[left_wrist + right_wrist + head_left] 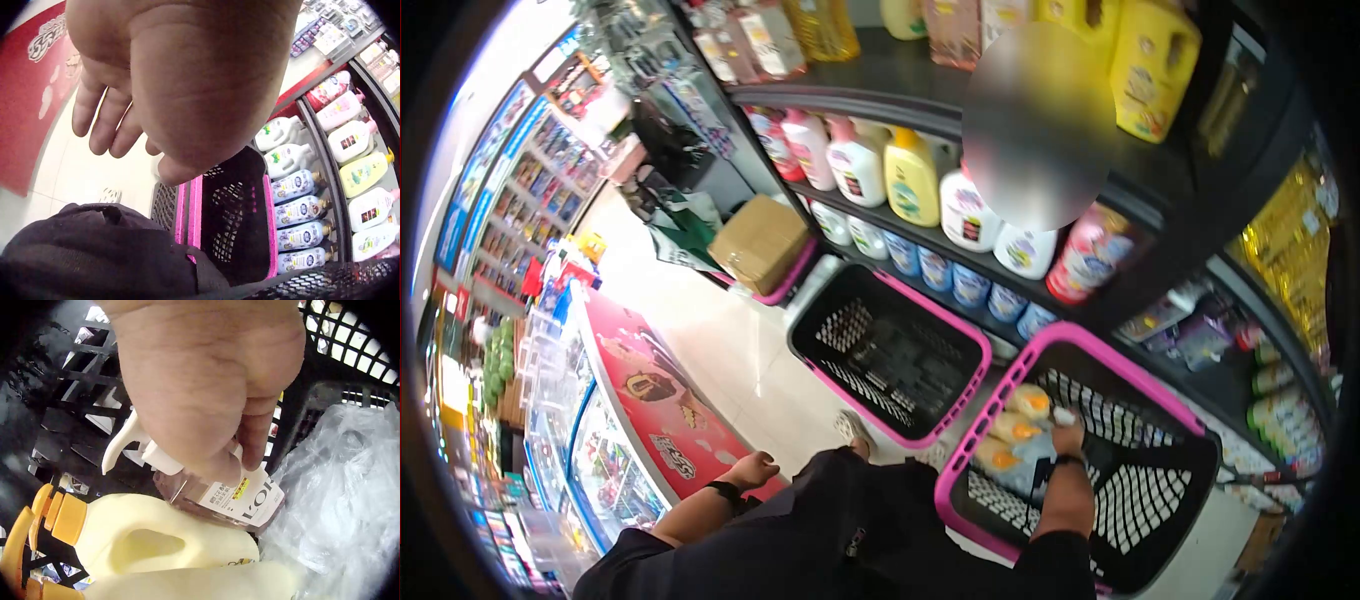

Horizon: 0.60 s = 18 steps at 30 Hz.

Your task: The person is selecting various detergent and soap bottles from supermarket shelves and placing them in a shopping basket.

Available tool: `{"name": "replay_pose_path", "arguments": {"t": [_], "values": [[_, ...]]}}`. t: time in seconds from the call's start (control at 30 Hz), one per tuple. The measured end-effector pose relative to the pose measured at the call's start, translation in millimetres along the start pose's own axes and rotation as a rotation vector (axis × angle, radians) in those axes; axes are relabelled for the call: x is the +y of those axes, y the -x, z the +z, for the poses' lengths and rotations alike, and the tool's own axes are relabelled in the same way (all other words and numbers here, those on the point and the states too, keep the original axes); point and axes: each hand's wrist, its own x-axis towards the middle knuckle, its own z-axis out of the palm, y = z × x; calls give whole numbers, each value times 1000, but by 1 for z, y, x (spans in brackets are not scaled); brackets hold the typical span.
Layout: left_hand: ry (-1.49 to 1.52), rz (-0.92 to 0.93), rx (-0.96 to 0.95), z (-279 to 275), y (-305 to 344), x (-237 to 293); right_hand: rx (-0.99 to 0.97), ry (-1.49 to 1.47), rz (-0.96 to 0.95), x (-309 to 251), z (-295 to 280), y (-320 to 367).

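Note:
My right hand [1068, 440] reaches down into a black shopping basket with a pink rim [956, 452]. In the right wrist view its thumb and fingers grip a clear pinkish pump bottle [255, 509] with a white pump head [128, 440], which lies on its side. Right beside it lie cream-yellow jugs [140, 519] with orange pump tops, and a crumpled clear plastic bag [340, 506]. My left hand [750, 470] hangs at my side near the red counter, its fingers loosely bent with nothing in them.
A second pink-rimmed black basket [870, 350] stands on the floor to the left. Ahead, dark shelves hold bottles, among them a yellow pump bottle [912, 178] and blue bottles [935, 270]. A cardboard box [760, 243] sits farther back; a red freezer counter [650, 390] runs along the left.

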Motion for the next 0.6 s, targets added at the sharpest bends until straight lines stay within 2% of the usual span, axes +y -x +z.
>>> {"name": "replay_pose_path", "arguments": {"t": [0.07, 0.13, 0.17, 0.2, 0.27, 0.33, 0.37, 0.4, 0.43, 0.47, 0.57, 0.6], "values": [[-41, -30, -4, -1, -8, -5, 128, 165, -51, -15, -5, 10], [-94, -53, -30, -6, -14, -4, 53, -18, 95, 7, 4, 3], [-115, -31, -18, -7, -14, -5, 139, 84, -14, 13, 6, 3], [-140, -7, -6, -11, -13, -3, 58, -161, 148, 2, 0, 3], [-148, 50, 29, -30, -24, 3, 35, -293, 214, -16, -10, 14], [-116, 85, 59, -60, -47, 17, -112, -186, 433, -59, -39, 26], [-91, 104, 101, -81, -59, 31, -147, 13, 446, -70, -57, 34], [-110, 226, 194, -99, -90, 30, -176, 211, 458, -85, -70, 37], [-76, 299, 268, -126, -107, 49, -256, 217, 420, -85, -82, 35], [-53, 410, 379, -156, -119, 73, -331, 231, 382, -56, -90, 36], [130, 780, 698, -258, -123, 182, -289, 309, 373, -63, -137, 47], [225, 805, 792, -285, -123, 213, -267, 317, 380, -67, -153, 52]]}}
